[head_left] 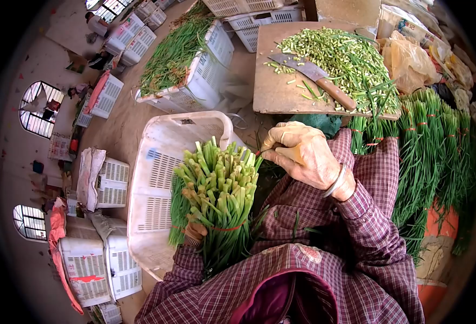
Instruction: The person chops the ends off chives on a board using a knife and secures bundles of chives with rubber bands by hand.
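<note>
My left hand wears a brownish glove and is closed around the side of a thick bundle of green stalks. The pale cut ends point up, and a red band circles the bundle lower down. Most of the left fingers are hidden behind the stalks. To the right of the bundle is my right hand, in a thin pale glove with a bracelet at the wrist. Its fingers are pinched together at a small dark-and-red thing near the stalk ends, too small to name.
A white plastic crate stands beside the bundle. Ahead, a wooden board carries a knife and chopped green pieces. Banded green bunches hang at right. Another crate is heaped with greens, and stacked crates line the left.
</note>
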`<state>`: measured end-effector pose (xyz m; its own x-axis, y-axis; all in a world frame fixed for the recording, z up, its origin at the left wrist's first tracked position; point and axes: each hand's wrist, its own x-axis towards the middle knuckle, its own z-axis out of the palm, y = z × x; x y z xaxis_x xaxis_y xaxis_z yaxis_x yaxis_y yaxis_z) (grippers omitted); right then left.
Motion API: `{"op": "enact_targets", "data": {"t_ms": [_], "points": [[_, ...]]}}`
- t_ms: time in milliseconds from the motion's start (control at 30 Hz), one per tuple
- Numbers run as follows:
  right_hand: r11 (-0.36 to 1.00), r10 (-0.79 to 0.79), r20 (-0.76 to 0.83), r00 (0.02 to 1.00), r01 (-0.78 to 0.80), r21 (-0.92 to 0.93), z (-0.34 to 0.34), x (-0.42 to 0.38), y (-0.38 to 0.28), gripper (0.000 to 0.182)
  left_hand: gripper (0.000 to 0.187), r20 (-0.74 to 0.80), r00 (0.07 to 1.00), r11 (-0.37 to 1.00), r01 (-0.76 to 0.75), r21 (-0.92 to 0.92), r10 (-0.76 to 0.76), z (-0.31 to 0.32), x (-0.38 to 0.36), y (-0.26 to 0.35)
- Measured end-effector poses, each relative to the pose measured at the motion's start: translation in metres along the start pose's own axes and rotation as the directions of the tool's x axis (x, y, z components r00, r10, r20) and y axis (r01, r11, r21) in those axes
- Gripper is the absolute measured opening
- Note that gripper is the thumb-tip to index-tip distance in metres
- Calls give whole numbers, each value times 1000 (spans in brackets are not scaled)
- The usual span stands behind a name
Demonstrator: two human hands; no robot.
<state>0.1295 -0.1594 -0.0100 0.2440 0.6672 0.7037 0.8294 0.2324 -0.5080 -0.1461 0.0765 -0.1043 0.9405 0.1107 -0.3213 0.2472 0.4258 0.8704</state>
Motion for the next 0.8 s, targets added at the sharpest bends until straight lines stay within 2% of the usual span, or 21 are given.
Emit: {"op": "enact_targets", "data": {"t_ms": [133, 267, 300, 333, 367, 400, 433, 500, 533, 567, 600, 633, 667, 700, 733, 800], "points": [[990, 102, -56, 993, -107, -92, 2, 2, -7, 15, 107, 0, 1000, 1000, 4, -17, -4, 1, -1, -2], [920, 83, -176, 981, -144, -366, -13, 7, 4, 13, 106, -1, 1000, 999, -1, -34, 1, -2, -2, -3], [830, 50, -272, 961, -192, -524, -26, 9, 12, 10, 106, -1, 1000, 999, -5, -43, 5, -3, -3, -4], [716, -91, -257, 962, -116, -689, -50, 10, 32, 8, 106, -7, 1000, 999, -9, -52, 9, -5, -5, -3], [608, -147, -352, 924, -196, -770, -80, 14, 35, 8, 106, -9, 1000, 998, -14, -65, 13, -6, -7, -2], [756, -87, -540, 837, -298, -583, -112, 10, 54, 10, 106, -17, 1000, 996, -20, -81, 19, -8, -12, -2], [550, 25, -552, 833, -472, -688, -148, -15, 76, 12, 106, -33, 999, 994, -31, -108, 28, -11, -18, -2], [380, 216, -543, 812, -582, -719, -173, -18, 75, 18, 106, -65, 997, 981, -57, -185, 46, -11, -30, -4], [450, 302, -493, 816, -578, -680, -173, -18, 57, 24, 106, -76, 995, 973, -72, -221, 56, 1, -30, 5], [661, 280, -424, 861, -493, -565, -164, -17, 56, 30, 98, -92, 991, 971, -115, -209, 97, 14, -23, 14], [669, 295, -391, 872, -481, -567, -140, -19, 45, 40, 98, -97, 989, 969, -126, -211, 108, 29, -16, 27], [751, 345, -371, 862, -491, -442, -111, -21, 33, 55, 101, -126, 987, 986, -112, -123, 96, 40, -8, 40], [802, 431, -269, 861, -502, -324, -81, -19, 17, 72, 103, -158, 984, 995, -94, -33, 88, 44, 0, 51], [875, 466, -122, 877, -477, -86, -52, -24, 9, 84, 103, -123, 980, 979, -138, 147, 156, 27, 16, 49], [800, 558, 86, 825, -563, 208, -29, -27, -7, 98, 103, -124, 978, 977, -151, 149, 170, 40, 24, 63], [583, 534, 245, 809, -562, 587, 30, -39, -10, 106, 99, -252, 930, 933, -185, 309, 268, 101, 35, 95]]}}
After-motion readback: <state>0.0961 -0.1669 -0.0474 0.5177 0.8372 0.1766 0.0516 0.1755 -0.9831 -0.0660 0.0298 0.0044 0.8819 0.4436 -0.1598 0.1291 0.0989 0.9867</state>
